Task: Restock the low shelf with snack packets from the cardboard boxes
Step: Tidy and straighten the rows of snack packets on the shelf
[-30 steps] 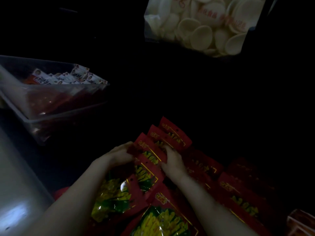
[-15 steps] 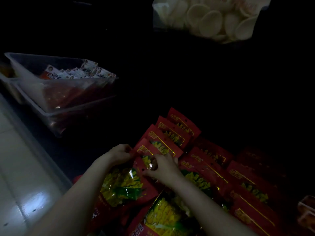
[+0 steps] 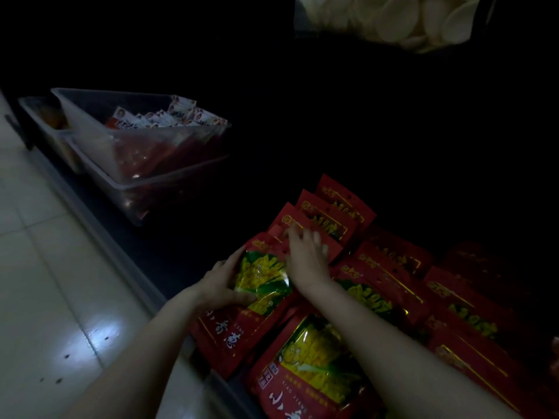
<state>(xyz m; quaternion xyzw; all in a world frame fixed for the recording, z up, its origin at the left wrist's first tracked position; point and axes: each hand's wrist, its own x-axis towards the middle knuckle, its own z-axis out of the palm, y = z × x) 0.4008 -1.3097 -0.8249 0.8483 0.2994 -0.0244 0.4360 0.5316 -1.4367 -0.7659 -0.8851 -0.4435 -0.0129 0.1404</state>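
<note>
Head view: my left hand [image 3: 219, 284] grips the red snack packet [image 3: 257, 285] at lower center on the low shelf [image 3: 157, 252]; my right hand [image 3: 307, 257] lies flat on packets behind, fingers blurred but apparently relaxed.

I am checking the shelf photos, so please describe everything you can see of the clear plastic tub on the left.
The clear plastic tub is rectangular, with see-through walls and a flat rim. It sits on the dark low shelf, left of the red snack packets, apart from them. It looks nested or stacked in a second similar tub. Inside stand small packets with white tops and red bodies, crowded toward its far right side. Neither hand touches it. Another tub stands behind it.
</note>
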